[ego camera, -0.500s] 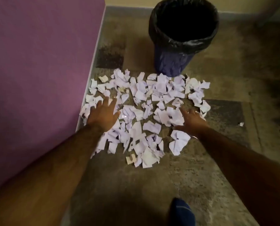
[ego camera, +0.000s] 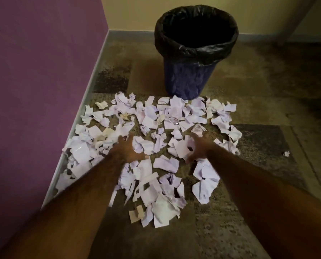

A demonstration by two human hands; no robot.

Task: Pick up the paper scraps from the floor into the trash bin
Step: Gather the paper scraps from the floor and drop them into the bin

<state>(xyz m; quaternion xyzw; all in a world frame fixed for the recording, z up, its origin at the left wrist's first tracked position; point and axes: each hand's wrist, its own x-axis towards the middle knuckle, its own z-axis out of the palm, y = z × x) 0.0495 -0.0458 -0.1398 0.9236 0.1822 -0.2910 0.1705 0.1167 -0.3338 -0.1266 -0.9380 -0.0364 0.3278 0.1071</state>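
Note:
Several white paper scraps (ego camera: pixel 165 163) lie spread over the floor in a wide patch. Just beyond them stands the blue trash bin (ego camera: pixel 185 81), lined with a black bag that folds over its rim. My left hand (ego camera: pixel 127 150) hovers low over the middle-left of the patch, fingers spread and curled downward, holding nothing. My right hand (ego camera: pixel 199 148) is over the middle-right, fingers apart, palm turned inward toward the left hand. Scraps lie between the two hands. Both forearms reach in from the bottom corners.
A purple wall (ego camera: pixel 34 90) with a pale skirting runs along the left, touching the scraps' left edge. A yellow wall closes the back. One stray scrap (ego camera: pixel 286 153) lies apart at the right. The floor (ego camera: pixel 268 90) is mottled brown stone.
Both hands have drawn inward toward the middle of the patch and turned to face each other. The view has tilted up, showing more of the bin.

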